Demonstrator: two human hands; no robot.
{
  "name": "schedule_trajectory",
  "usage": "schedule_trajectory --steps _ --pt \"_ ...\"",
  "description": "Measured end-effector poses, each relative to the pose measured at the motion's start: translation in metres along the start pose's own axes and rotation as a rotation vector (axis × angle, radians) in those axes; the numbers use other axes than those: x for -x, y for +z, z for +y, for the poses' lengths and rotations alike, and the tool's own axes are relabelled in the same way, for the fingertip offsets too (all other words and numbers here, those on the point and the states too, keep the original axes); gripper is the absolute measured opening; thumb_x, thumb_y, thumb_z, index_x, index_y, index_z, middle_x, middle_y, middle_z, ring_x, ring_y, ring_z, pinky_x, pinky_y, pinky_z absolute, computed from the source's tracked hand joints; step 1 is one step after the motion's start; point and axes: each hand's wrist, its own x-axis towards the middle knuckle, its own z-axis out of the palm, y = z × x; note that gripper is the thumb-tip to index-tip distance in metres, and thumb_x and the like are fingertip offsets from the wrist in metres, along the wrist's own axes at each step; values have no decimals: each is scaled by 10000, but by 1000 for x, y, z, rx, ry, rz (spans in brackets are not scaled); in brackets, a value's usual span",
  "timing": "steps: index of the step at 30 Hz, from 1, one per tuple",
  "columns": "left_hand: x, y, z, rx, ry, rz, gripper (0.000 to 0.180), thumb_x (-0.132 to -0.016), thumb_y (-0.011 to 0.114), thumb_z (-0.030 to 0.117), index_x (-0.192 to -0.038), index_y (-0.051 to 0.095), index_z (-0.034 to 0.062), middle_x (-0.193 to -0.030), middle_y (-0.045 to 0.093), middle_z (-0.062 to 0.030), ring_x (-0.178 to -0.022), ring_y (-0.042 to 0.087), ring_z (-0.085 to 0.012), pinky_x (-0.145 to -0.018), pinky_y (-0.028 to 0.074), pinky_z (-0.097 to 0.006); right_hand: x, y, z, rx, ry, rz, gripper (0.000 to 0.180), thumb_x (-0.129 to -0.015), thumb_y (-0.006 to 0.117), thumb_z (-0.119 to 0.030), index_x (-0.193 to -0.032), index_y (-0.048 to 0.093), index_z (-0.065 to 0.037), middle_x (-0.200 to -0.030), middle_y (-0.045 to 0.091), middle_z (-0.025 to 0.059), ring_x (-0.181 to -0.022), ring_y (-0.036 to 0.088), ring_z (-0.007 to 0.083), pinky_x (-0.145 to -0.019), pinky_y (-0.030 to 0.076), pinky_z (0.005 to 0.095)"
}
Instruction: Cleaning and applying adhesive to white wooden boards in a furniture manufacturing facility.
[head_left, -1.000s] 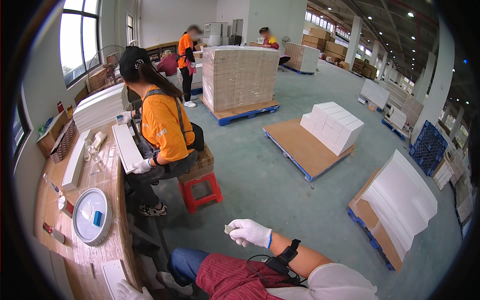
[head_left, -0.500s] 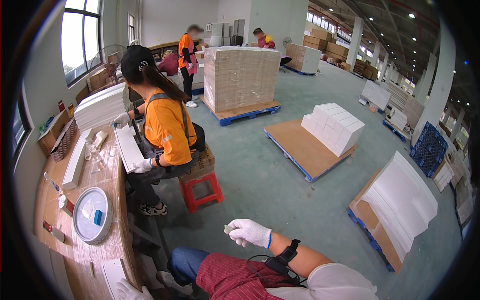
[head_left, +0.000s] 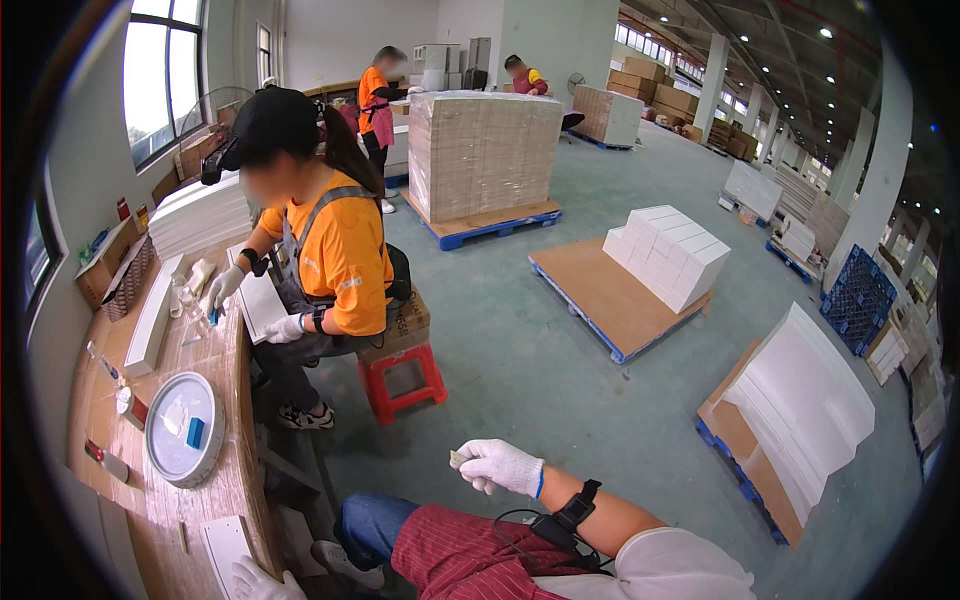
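Your right forearm angles in from lower right; right hand (head_left: 502, 467) is out past your red apron (head_left: 465, 550), fingertips pinching a small pale piece (head_left: 457, 459). Left hand (head_left: 263, 580) touches white board (head_left: 226, 545) on table (head_left: 150, 512); can't tell if it's gripping.

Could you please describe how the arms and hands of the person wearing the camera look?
The right hand wears a white knitted glove with a blue edge at the wrist. The bare forearm carries a black strap with a small black box; a thin dark cable runs nearby. Above is a white sleeve. The left hand also wears a white glove; its sleeve is not visible.
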Motion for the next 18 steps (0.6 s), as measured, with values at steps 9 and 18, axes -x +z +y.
schedule_trajectory --steps 9,18 --pt "-1 3 -1 -19 2 29 809 -825 700 473 -1427 439 -2 -1446 464 -256 -1370 380 -444 -1150 288 -527 -4 -3 7 18 0 -5 137 -956 574 -152 -1055 607 -64 -813 589 -30 -647 554 44 -545 463 206" --pt "-3 14 -7 -50 18 79 781 -829 697 480 -1402 466 3 -1418 493 -247 -1342 418 -433 -1133 310 -524 -4 -1 3 26 14 5 151 -903 589 -133 -1037 614 -67 -795 580 -29 -645 551 58 -553 460 233"
